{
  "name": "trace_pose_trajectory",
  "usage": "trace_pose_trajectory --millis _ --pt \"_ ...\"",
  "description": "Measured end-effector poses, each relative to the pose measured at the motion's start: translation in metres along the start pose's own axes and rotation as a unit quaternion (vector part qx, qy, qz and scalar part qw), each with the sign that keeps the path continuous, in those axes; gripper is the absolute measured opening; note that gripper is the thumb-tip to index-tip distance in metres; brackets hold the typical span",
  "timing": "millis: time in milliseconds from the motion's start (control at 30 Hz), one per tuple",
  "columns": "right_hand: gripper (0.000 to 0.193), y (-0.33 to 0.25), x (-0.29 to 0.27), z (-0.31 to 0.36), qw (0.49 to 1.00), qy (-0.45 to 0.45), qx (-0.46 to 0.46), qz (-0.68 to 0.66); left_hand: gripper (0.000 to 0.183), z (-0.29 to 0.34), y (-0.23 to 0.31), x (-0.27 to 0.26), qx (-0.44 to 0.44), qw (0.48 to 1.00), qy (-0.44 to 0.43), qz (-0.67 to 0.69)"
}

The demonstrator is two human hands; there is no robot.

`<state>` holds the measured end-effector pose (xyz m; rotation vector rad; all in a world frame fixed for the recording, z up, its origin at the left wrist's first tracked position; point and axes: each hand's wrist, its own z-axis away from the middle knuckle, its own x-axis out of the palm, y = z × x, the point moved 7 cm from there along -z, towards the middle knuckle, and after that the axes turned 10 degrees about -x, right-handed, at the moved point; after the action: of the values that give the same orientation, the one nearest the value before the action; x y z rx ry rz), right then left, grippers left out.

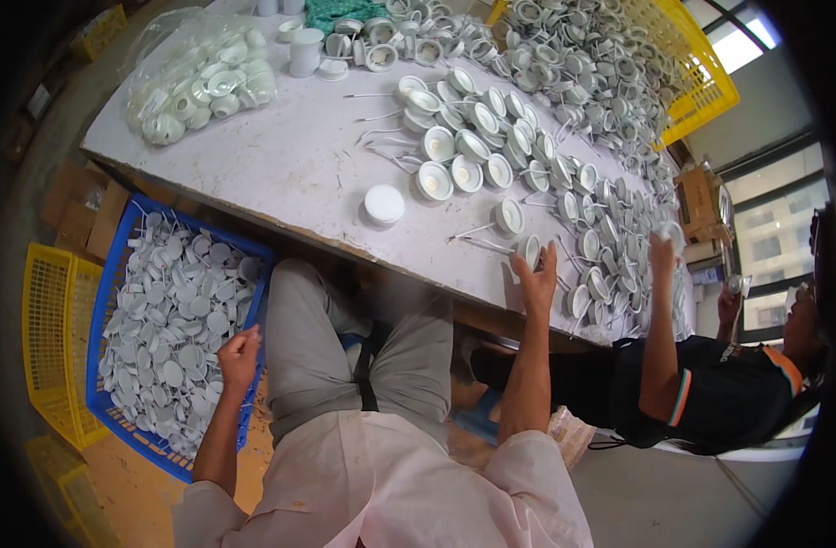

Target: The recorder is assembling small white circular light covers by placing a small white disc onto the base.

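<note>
My right hand (536, 285) is at the table's near edge, thumb and fingers around a small round white lamp housing (528, 248) with a wire trailing left. Just beyond it lies another wired lamp housing (509, 217). Many more cup-shaped housings (468, 173) spread across the table, open faces up. A single white round lamp with a frosted cover (384, 205) stands apart to their left. My left hand (240, 358) hangs beside the blue crate's right rim, fingers curled together; anything inside them is hidden. That blue crate (96, 338) is heaped with white disc-faced lamps (176, 320).
A clear bag (199, 87) of white cups lies on the table's far left. A yellow crate (710, 87) stands behind a large housing pile at far right. Another yellow crate (52, 338) sits left of the blue one. A co-worker (719, 393) works close on my right.
</note>
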<state>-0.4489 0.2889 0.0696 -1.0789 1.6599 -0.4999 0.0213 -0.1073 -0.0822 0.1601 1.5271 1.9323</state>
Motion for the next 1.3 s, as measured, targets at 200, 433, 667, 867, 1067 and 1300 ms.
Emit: trace_pose_trajectory --millis 200,433,667,867,1067,1300 --pt "0.082 -0.026 0.002 0.017 0.997 -0.015 -0.070 0.010 0.026 0.055 0.131 0.094 0.117 0.978 -0.173 -0.003" --pt "0.085 -0.161 0.047 0.093 0.965 -0.158 -0.181 -0.107 0.067 0.099 0.266 0.179 0.293 0.927 -0.228 -0.060" --pt "0.079 -0.210 0.104 0.133 0.916 -0.288 -0.171 -0.219 0.071 0.070 0.203 0.166 0.096 0.966 -0.238 -0.005" --pt "0.043 -0.165 0.150 0.058 0.969 -0.165 0.004 -0.186 0.075 0.063 0.169 0.119 0.068 0.976 -0.164 0.128" --pt "0.038 -0.160 0.189 0.013 0.983 -0.178 -0.031 -0.019 0.075 0.070 0.161 0.118 0.063 0.981 -0.165 0.080" --pt "0.036 -0.141 0.199 0.007 0.971 -0.207 0.028 -0.120 0.077 0.066 0.151 0.112 0.057 0.981 -0.179 0.049"
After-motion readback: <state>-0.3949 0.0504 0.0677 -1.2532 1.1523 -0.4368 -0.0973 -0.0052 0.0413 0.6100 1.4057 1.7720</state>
